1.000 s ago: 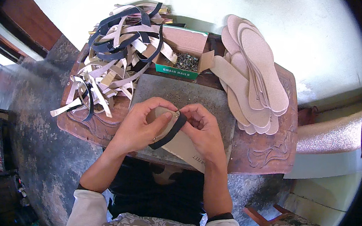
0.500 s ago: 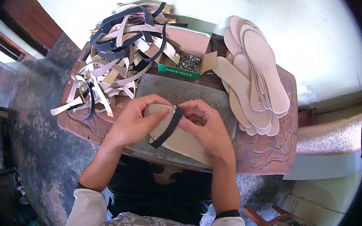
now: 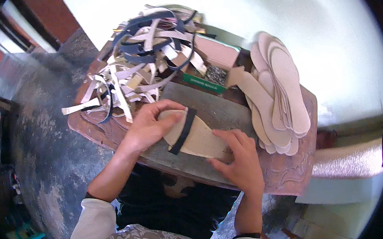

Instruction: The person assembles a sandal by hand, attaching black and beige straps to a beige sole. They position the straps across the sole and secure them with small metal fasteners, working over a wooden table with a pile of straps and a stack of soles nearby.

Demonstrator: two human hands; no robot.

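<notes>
Right hand point(image 3: 240, 158) has shifted from the upper end of the black strap point(image 3: 184, 132) to the narrow end of the beige insole point(image 3: 202, 138); the left hand point(image 3: 152, 123) remains at the broad end.

Insole position: above the grey slab point(image 3: 228, 113), broad end to the left, narrow end to the right. Strap position: crosswise over the insole, beside the left hand's fingers.

Left hand state: pinching the broad end, thumb on the upper face, fingers around the far edge. Right hand state: thumb and fingers spread across the insole's width — thumb at the near edge, fingertips at the far edge. Whether it presses on these edges cannot be told.

Surrounding items: the slab lies on the carved wooden tabletop point(image 3: 287, 173). Behind the slab stands an open green box point(image 3: 203, 83) containing small metal nails point(image 3: 216, 75). Left of the box, a tangled heap of pale and dark strips point(image 3: 150, 41); right of it, overlapping loose insoles point(image 3: 286, 73) — fanned out, partly stacked.
</notes>
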